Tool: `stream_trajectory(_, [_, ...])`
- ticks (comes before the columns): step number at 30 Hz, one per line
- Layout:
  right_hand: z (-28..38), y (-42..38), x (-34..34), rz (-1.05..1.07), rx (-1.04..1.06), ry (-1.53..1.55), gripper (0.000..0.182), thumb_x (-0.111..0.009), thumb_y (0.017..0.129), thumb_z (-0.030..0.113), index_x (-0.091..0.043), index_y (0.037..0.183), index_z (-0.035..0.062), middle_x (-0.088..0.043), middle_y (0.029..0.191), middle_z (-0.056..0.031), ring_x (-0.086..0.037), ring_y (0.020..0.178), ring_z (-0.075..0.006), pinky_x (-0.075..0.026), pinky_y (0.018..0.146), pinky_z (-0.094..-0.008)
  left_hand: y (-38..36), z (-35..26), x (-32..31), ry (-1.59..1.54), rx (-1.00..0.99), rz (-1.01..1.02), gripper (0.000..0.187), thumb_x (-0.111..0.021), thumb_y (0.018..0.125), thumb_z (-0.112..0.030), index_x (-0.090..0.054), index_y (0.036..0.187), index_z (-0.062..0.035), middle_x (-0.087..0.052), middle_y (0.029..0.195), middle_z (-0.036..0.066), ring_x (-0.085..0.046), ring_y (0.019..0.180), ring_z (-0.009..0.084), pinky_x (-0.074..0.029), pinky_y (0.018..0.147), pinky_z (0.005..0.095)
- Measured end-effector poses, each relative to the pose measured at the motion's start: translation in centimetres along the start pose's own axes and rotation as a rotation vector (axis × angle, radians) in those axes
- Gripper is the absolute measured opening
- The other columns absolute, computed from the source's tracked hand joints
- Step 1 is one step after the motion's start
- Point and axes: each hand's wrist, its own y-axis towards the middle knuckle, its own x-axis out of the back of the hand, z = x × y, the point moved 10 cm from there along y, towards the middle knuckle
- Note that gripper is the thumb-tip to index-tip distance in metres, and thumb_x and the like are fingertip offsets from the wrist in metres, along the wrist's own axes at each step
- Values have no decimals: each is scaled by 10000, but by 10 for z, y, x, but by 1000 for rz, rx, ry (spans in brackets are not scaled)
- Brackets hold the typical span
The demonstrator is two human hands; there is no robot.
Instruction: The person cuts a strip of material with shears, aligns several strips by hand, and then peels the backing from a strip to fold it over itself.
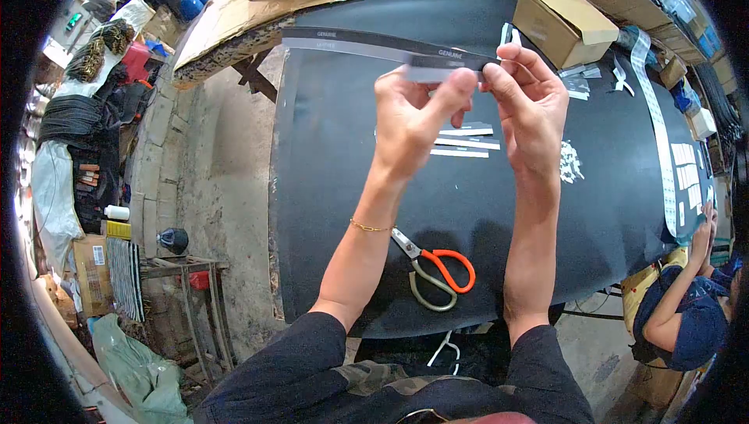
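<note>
Above the black table (328,213), a long dark belt strap (351,38) stamped GENUINE is held up by its near end, left hand (409,124) and right hand (530,108) both pinching closed on a pale sticker strip (433,74) there. It looks mid-application; pressing it down flat and square seems due next. Orange-handled scissors (437,268) lie below, untouched.

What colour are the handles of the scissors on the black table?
One handle of the scissors is orange and the other pale metal, as the head view shows.

Both hands raised, fingers pinched together
</note>
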Motion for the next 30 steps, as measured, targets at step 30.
stream_trajectory(30, [-25, -182, -12, 411, -180, -1243, 382, -721, 728, 130, -566, 1064, 35, -560, 1042, -129, -539, 988, -312, -469, 838, -395, -7, -16, 2, -42, 24, -163, 62, -686, 780, -31, -680, 752, 24, -647, 683, 70, -580, 590, 107, -470, 555, 231])
